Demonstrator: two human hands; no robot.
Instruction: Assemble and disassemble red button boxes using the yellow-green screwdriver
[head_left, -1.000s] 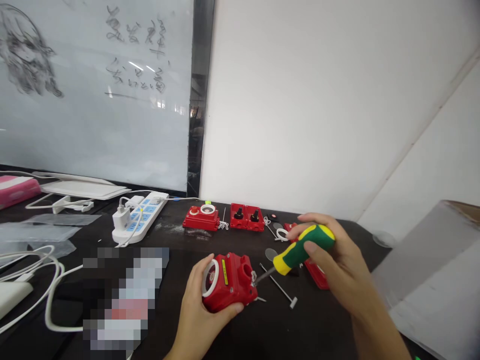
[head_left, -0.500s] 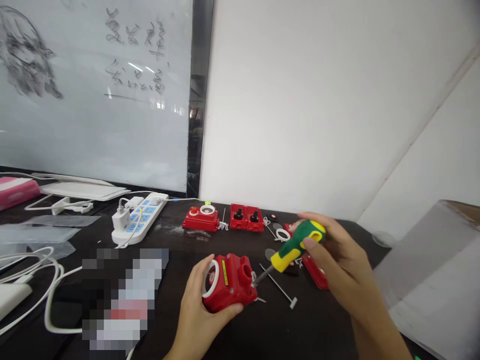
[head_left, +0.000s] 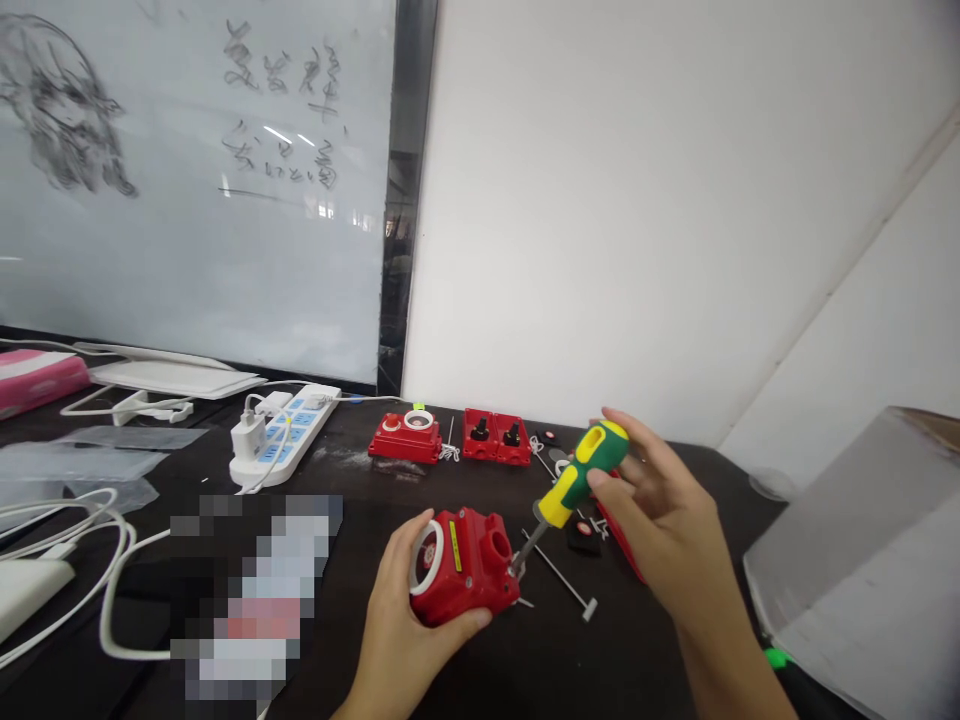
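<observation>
My left hand (head_left: 405, 610) is wrapped round a red alarm box (head_left: 465, 580) with a white ring on its left face and a yellow label on top. In my right hand (head_left: 667, 510) is a screwdriver (head_left: 581, 475) with a green and yellow handle, slanting down to the left. Its tip meets the right corner of the box, where a screw seems to sit; the exact contact is too small to make out. Just right of the box lies a thin metal rod (head_left: 559, 575) with a small crosspiece at its end.
At the back stand another red box (head_left: 405, 437) with a white ring and two open red housings (head_left: 496, 437) with black parts. A white power strip (head_left: 289, 440) with plugs lies left of them. White cables (head_left: 109, 600) run along the left; a grey-white carton (head_left: 847, 540) stands right.
The screwdriver's handle has turned in my right hand and stands a little steeper, its tip still at the box's corner. My left hand keeps its grip on the box.
</observation>
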